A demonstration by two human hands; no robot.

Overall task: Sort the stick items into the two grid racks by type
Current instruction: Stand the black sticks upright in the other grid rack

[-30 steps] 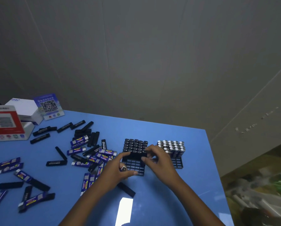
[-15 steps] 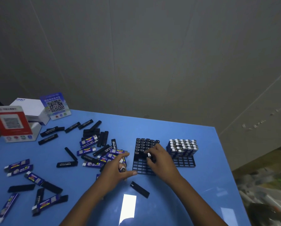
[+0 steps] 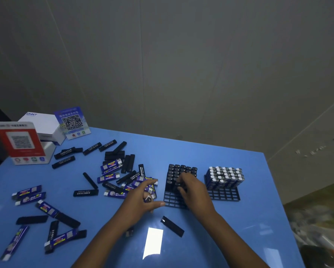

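Note:
Two black grid racks stand on the blue table (image 3: 230, 238). The left rack (image 3: 172, 201) holds black sticks (image 3: 178, 170) in its far rows. In the right rack (image 3: 225, 196) stand white-capped blue sticks (image 3: 225, 175). My right hand (image 3: 193, 190) is over the left rack, its curled fingertips pinching a black stick at the front filled row. My left hand (image 3: 141, 198) rests beside that rack with a stick end showing in its curled fingers, thumb and index stretched out. Loose black and blue sticks (image 3: 121, 175) lie in a pile to the left.
One black stick (image 3: 172, 226) lies between my wrists. More sticks (image 3: 46, 209) are scattered over the left half of the table. A white box (image 3: 44, 126) and two QR-code signs (image 3: 21, 142) stand at the far left corner. The table's right edge is close to the racks.
My right hand has lowered a stick into the left rack's filled rows. My left hand has stayed beside the rack, holding its stick. The view has shifted slightly.

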